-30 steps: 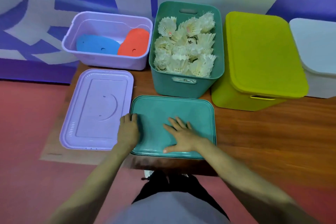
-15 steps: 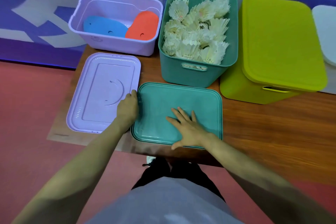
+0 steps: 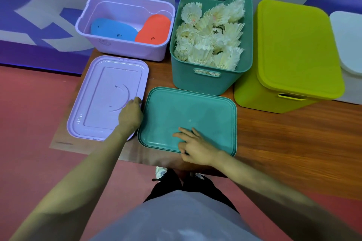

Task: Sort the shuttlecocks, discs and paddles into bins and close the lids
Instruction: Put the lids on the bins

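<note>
On brown wood-grain tabletop (image 3: 284, 143), red floor (image 3: 29, 113) below and left, blue-and-white printed wall (image 3: 49, 15) behind. Along the back, left to right: open lilac plastic bin (image 3: 125, 49) holding a flat blue foam piece (image 3: 111, 29) and a flat orange-red foam piece (image 3: 154, 27); open teal plastic bin (image 3: 197, 82) heaped with white feather shuttlecocks (image 3: 211, 45), long axis running away from the person; lime-green plastic bin (image 3: 254, 96) closed under its lime-green lid (image 3: 293, 45); white bin (image 3: 350, 45) at the right edge. Nearer, lying flat: rectangular lilac plastic lid (image 3: 103, 94), long axis running away; just beside it, rectangular teal plastic lid (image 3: 188, 111), directly before the teal bin, long axis left to right. Left hand (image 3: 130, 113) at the seam between lids, fingers curled over the teal plastic lid's left rim, gripping it, tips hidden. Right hand (image 3: 195, 146) resting on that lid near its front rim, fingers spread, loose, grasping nothing.
</note>
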